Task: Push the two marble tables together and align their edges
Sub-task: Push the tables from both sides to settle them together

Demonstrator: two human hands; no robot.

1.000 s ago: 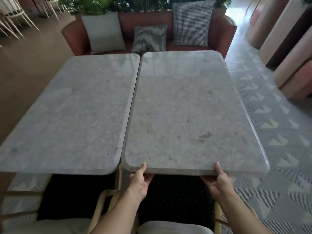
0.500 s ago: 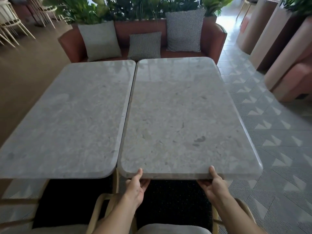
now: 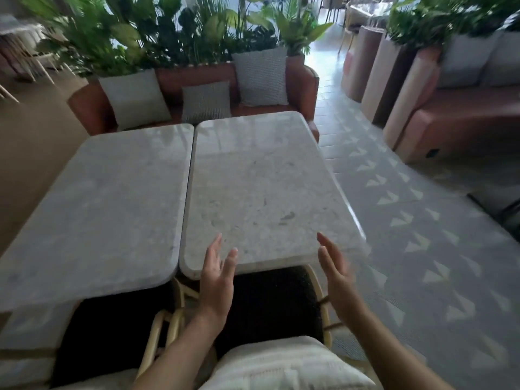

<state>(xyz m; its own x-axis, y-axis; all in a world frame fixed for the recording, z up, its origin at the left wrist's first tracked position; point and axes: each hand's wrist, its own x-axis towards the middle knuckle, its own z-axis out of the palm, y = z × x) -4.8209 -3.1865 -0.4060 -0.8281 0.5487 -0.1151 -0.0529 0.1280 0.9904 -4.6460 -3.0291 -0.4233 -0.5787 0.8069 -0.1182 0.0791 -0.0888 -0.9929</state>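
above the near edge of the right grey marble table (image 3: 261,192), the left hand (image 3: 216,277) and right hand (image 3: 337,271) hover released, fingers spread; the left grey marble table (image 3: 107,204) sits alongside.

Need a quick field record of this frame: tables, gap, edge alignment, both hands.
left table: marble top, near edge sits closer to the camera
right table: marble top, beside the left one
gap: thin dark seam, long sides nearly touching
alignment: near and far edges not flush, right table offset toward the sofa
left hand: open, off the table
right hand: open, off the table
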